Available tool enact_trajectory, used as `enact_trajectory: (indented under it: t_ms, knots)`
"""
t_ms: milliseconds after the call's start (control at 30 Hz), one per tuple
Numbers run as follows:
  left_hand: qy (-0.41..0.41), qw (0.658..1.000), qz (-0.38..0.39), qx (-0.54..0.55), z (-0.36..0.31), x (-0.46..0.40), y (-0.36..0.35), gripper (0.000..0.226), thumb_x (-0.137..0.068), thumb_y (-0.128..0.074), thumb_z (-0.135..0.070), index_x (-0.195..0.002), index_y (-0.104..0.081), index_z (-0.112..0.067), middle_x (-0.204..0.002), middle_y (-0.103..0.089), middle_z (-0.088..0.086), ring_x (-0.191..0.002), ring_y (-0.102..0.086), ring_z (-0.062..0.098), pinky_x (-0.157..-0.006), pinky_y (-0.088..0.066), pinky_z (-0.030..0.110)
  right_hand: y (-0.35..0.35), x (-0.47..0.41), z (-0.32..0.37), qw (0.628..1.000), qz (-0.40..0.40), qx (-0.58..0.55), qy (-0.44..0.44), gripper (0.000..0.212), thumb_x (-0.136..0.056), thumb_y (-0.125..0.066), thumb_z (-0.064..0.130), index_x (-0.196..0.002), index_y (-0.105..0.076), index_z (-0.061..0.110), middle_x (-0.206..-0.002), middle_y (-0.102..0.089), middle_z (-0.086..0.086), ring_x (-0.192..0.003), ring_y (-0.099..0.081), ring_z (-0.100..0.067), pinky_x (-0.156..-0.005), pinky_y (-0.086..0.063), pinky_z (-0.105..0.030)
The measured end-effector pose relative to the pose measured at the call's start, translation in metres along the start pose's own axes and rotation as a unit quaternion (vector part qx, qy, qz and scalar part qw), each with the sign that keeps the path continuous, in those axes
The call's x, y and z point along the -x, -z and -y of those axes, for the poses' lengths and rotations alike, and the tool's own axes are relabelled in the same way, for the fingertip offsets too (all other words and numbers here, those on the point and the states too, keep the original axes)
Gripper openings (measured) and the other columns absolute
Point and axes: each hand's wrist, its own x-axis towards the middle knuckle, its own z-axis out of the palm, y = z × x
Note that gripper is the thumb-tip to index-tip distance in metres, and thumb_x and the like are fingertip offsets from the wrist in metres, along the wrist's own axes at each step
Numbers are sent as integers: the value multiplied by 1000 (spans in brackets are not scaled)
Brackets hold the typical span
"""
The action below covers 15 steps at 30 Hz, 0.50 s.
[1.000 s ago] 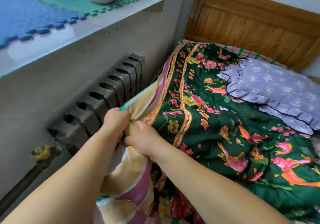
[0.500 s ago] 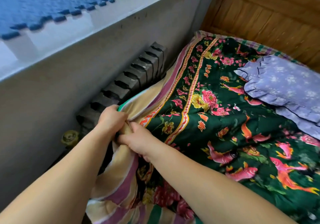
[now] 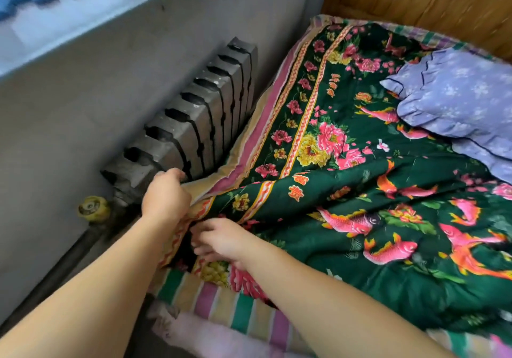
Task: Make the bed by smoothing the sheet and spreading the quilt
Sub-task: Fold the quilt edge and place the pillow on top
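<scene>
At nine o'clock a dark radiator (image 3: 194, 125) stood against the wall. Just beside it, the left hand (image 3: 164, 198) was closed on the green floral quilt (image 3: 346, 191) by its edge. The right hand (image 3: 221, 240), fingers loosely curled, rested on the quilt's folded corner at six o'clock. A lilac pillow (image 3: 454, 100) lay at two o'clock. Pulling the edge taut along the bedside would probably flatten the fold.

Both forearms are bare, no sleeves in view. The left hand (image 3: 165, 197) and right hand (image 3: 221, 240) wear no rings, gloves or watch
</scene>
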Motion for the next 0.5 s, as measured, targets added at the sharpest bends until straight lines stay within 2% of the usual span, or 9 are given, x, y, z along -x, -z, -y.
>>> enact_trajectory:
  t_ms: [100, 200, 267, 333, 400, 433, 500]
  knots:
    - [-7, 999, 35, -4, -13, 14, -27, 44, -86, -49, -4, -129, -54, -13, -130, -53, 15, -119, -51, 33, -96, -43, 37, 39, 15, -49, 998, -31, 33, -35, 28, -93, -48, 11, -119, -58, 6, -81, -57, -3, -65, -52, -13, -56, -36, -23]
    - [-22, 997, 77, -7, -32, 33, -62, 39, -87, -52, -7, -124, -58, -16, -128, -58, 10, -117, -54, 29, -92, -45, 34, 92, 41, -109, 990, -97, 65, -83, 18, -88, -51, 8, -99, -64, 1, -77, -50, -12, -63, -42, -20, -53, -29, -28]
    - [-34, 992, 120, -19, -51, 50, -93, 37, -87, -53, -7, -121, -61, -18, -123, -61, 7, -112, -58, 27, -84, -47, 31, 131, 65, -153, 977, -138, 110, -119, 12, -86, -53, 9, -87, -62, 2, -74, -48, -10, -67, -41, -20, -56, -29, -28]
    - [-59, 983, 166, -42, -67, 66, -123, 36, -87, -51, -7, -118, -63, -20, -119, -64, 8, -108, -60, 27, -80, -46, 28, 165, 88, -194, 958, -167, 174, -155, 20, -87, -53, 12, -94, -62, -5, -72, -52, -7, -67, -47, -20, -56, -34, -25]
    - [-93, 971, 210, -68, -84, 85, -158, 35, -87, -50, -8, -116, -65, -19, -121, -65, 8, -110, -60, 26, -85, -46, 27, 195, 111, -234, 930, -177, 261, -190, 29, -89, -55, 18, -107, -64, -3, -92, -65, -13, -86, -60, -26, -71, -45, -29]
    - [-107, 963, 235, -81, -93, 97, -177, 35, -87, -50, -8, -117, -64, -19, -122, -64, 7, -113, -59, 25, -88, -45, 26, 207, 123, -253, 914, -175, 298, -214, 31, -89, -56, 21, -112, -63, 3, -106, -67, -12, -99, -61, -26, -81, -47, -28]
    - [-130, 946, 279, -99, -105, 120, -213, 37, -87, -51, -7, -119, -64, -19, -124, -63, 4, -116, -57, 22, -93, -42, 24, 224, 141, -288, 894, -159, 342, -241, 36, -89, -56, 25, -123, -58, 14, -124, -61, -7, -114, -57, -24, -92, -45, -26]
